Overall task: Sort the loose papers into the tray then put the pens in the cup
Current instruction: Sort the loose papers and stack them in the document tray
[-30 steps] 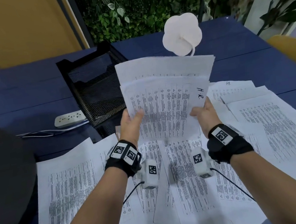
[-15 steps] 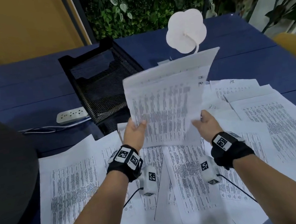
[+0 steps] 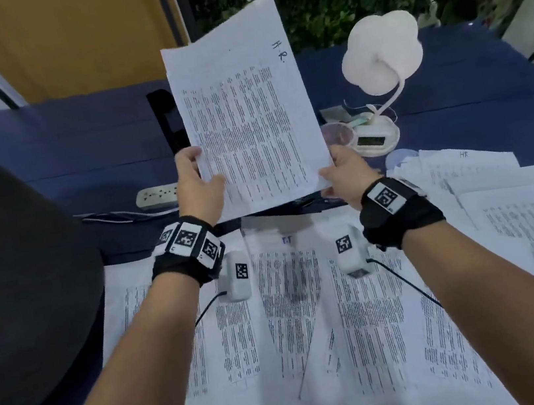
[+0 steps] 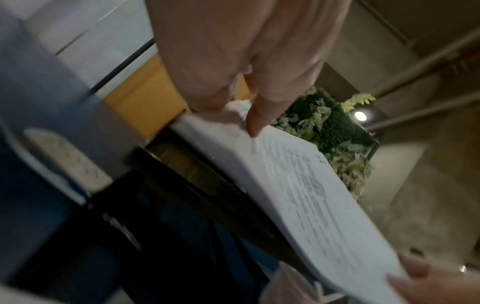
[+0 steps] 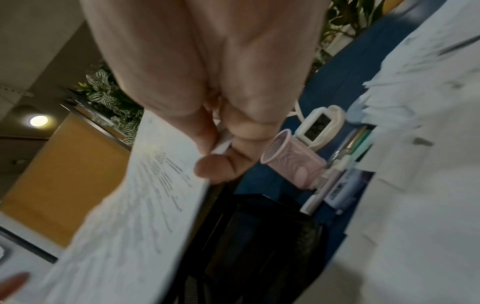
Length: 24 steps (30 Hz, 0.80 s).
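Both hands, left hand (image 3: 199,186) and right hand (image 3: 344,170), now grip the paper stack (image 3: 249,125) squared up, raised steeper, probably above the tray (image 3: 169,123).

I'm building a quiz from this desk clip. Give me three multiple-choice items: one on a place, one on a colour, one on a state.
1. Where is the pen cup?
A. beside the lamp base
B. inside the tray
C. on the power strip

2. What colour is the cup?
A. black
B. pink
C. yellow

3. How is the marked sheaf held?
A. lying flat
B. one hand only
C. raised by both hands

Answers:
1 A, the cup stands next to the lamp base.
2 B, its mesh is pink.
3 C, the left hand and right hand grip the sheaf above the tray.
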Each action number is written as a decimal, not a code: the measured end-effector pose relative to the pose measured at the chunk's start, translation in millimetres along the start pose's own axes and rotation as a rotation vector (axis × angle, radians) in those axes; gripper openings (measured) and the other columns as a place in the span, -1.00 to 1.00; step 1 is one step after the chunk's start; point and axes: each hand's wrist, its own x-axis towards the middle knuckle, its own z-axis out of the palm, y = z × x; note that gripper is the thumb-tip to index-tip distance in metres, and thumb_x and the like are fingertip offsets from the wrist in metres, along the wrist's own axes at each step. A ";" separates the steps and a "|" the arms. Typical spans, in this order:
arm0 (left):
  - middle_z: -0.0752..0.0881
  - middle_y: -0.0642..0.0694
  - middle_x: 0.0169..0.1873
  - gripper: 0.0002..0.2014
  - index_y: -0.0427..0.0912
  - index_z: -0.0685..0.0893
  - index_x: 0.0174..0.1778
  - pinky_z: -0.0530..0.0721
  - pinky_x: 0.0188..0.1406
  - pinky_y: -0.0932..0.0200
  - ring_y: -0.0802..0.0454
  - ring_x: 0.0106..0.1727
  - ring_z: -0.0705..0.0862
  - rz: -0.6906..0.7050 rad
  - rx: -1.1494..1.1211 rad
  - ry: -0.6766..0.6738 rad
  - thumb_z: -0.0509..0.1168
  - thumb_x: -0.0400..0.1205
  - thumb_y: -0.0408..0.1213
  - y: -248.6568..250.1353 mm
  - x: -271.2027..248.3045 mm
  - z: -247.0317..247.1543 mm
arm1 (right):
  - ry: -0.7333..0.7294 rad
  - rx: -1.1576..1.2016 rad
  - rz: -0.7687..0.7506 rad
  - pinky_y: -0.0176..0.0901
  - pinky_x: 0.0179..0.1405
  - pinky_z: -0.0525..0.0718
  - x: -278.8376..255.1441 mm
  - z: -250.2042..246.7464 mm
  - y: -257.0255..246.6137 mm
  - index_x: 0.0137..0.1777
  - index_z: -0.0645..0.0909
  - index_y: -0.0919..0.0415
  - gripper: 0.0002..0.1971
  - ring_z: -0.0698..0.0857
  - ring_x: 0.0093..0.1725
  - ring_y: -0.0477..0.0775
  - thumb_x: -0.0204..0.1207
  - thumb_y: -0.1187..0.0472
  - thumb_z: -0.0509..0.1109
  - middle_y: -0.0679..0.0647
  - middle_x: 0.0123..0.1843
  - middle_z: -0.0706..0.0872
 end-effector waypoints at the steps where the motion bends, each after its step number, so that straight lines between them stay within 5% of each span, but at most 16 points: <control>1: 0.55 -0.05 0.33 -0.56 -0.01 0.41 0.39 0.60 0.15 0.17 0.00 0.27 0.59 0.024 0.134 -0.020 0.29 0.62 -0.40 -3.5 5.4 -3.8 | -0.009 -0.022 0.008 -0.07 -0.33 0.73 9.3 4.9 -2.7 0.22 0.52 0.20 -0.70 0.72 -0.01 0.20 0.58 0.47 0.14 0.16 0.25 0.67; 3: 0.52 -0.03 0.42 -0.55 -0.04 0.45 0.45 0.44 0.45 -0.02 -0.04 0.43 0.48 0.076 0.359 -0.054 0.30 0.63 -0.30 -10.0 17.4 -9.8 | 0.032 -0.051 0.014 0.13 -0.13 0.74 24.3 12.5 -8.7 0.23 0.54 0.25 -0.67 0.75 -0.09 0.23 0.54 0.47 0.12 0.23 0.20 0.71; 5: 0.50 -0.05 0.47 -0.49 -0.04 0.42 0.51 0.18 0.58 -0.23 -0.10 0.54 0.36 0.127 0.586 -0.082 0.31 0.62 -0.19 -14.4 27.7 -13.3 | 0.098 -0.019 0.014 0.06 -0.13 0.77 37.3 17.9 -13.1 0.22 0.57 0.29 -0.66 0.74 -0.14 0.19 0.54 0.50 0.11 0.24 0.12 0.73; 7: 0.44 -0.03 0.52 -0.45 -0.02 0.37 0.55 -0.13 0.60 -0.31 -0.09 0.64 0.17 0.142 0.779 -0.116 0.30 0.62 -0.11 -17.1 36.1 -14.9 | 0.131 -0.005 0.016 -0.17 -0.22 0.78 49.9 23.3 -15.4 0.24 0.58 0.33 -0.65 0.73 -0.13 0.16 0.55 0.52 0.11 0.22 0.09 0.72; 9: 0.39 0.02 0.55 -0.45 0.00 0.34 0.55 -0.29 0.54 -0.40 -0.10 0.68 0.01 0.162 0.904 -0.146 0.27 0.63 -0.06 -18.2 43.8 -15.4 | 0.163 -0.041 0.016 -0.13 -0.17 0.80 58.7 30.0 -17.2 0.23 0.60 0.31 -0.66 0.75 -0.14 0.20 0.54 0.50 0.15 0.21 0.05 0.72; 12: 0.33 0.02 0.58 -0.45 0.00 0.36 0.54 -0.32 0.45 -0.52 -0.15 0.68 -0.11 0.171 1.119 -0.220 0.24 0.62 0.03 -18.3 55.8 -15.6 | 0.224 -0.268 -0.044 0.11 -0.01 0.75 68.4 37.2 -17.8 0.20 0.62 0.25 -0.68 0.75 -0.06 0.27 0.49 0.43 0.23 0.19 -0.05 0.72; 15: 0.21 0.01 0.62 -0.56 0.01 0.51 0.43 -0.32 0.43 -0.57 -0.21 0.68 -0.18 0.134 1.280 -0.295 0.22 0.63 0.01 -18.9 61.0 -13.6 | 0.200 -0.553 -0.088 -0.14 0.06 0.57 72.6 39.5 -15.6 0.32 0.58 0.19 -0.65 0.67 0.10 0.22 0.54 0.37 0.27 0.19 0.07 0.69; 18: 0.13 -0.01 0.64 -0.68 0.06 0.68 0.24 -0.37 0.41 -0.56 -0.25 0.67 -0.22 0.121 1.349 -0.322 0.20 0.63 -0.01 -21.0 61.6 -10.7 | 0.171 -0.786 -0.095 -0.12 0.14 0.53 74.5 40.0 -15.8 0.41 0.51 0.17 -0.60 0.60 0.27 0.25 0.57 0.33 0.25 0.24 0.26 0.66; 21: 0.13 -0.01 0.65 -0.65 0.07 0.67 0.26 -0.36 0.41 -0.57 -0.26 0.66 -0.23 0.108 1.379 -0.352 0.14 0.65 0.05 -19.3 62.5 -10.4 | 0.170 -0.981 -0.109 -0.05 0.12 0.55 71.8 40.4 -16.1 0.32 0.56 0.26 -0.65 0.59 0.28 0.28 0.55 0.34 0.24 0.27 0.25 0.63; 24: 0.19 -0.01 0.63 -0.63 0.09 0.62 0.32 -0.34 0.43 -0.57 -0.27 0.67 -0.19 0.112 1.369 -0.345 0.13 0.65 0.06 -18.8 61.0 -10.9 | 0.207 -0.933 -0.158 -0.04 0.11 0.54 65.2 38.4 -10.2 0.26 0.59 0.27 -0.69 0.59 0.23 0.30 0.52 0.32 0.27 0.29 0.23 0.58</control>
